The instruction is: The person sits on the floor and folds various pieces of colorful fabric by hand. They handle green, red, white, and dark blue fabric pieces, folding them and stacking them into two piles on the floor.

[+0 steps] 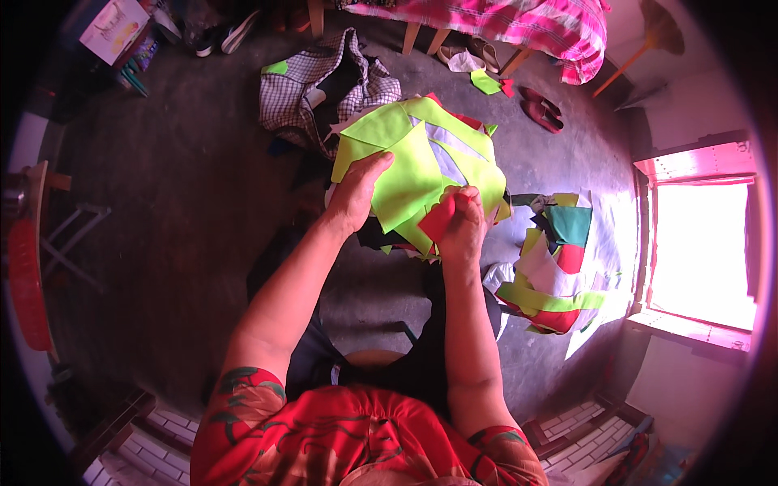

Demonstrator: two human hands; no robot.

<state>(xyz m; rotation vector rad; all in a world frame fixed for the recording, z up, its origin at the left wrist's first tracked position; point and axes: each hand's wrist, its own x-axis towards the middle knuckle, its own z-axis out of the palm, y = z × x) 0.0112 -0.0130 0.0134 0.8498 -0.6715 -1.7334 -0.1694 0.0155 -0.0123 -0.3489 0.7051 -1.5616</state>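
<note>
A bulky pile of bright yellow-green fabric scraps is in front of me above my knees, with grey-white strips and bits of red among it. My left hand holds the pile's left side, thumb on top; its other fingers are mostly hidden. At the pile's near right edge, my right hand is closed on a small red fabric piece, which sticks out to the left of the fingers. Loose scrap ends hang below the pile.
A checked cloth bag lies on the floor beyond the pile. To the right is a heap of mixed scraps beside a bright window. Dark red shoes and a bed with a pink checked cover are at the far side.
</note>
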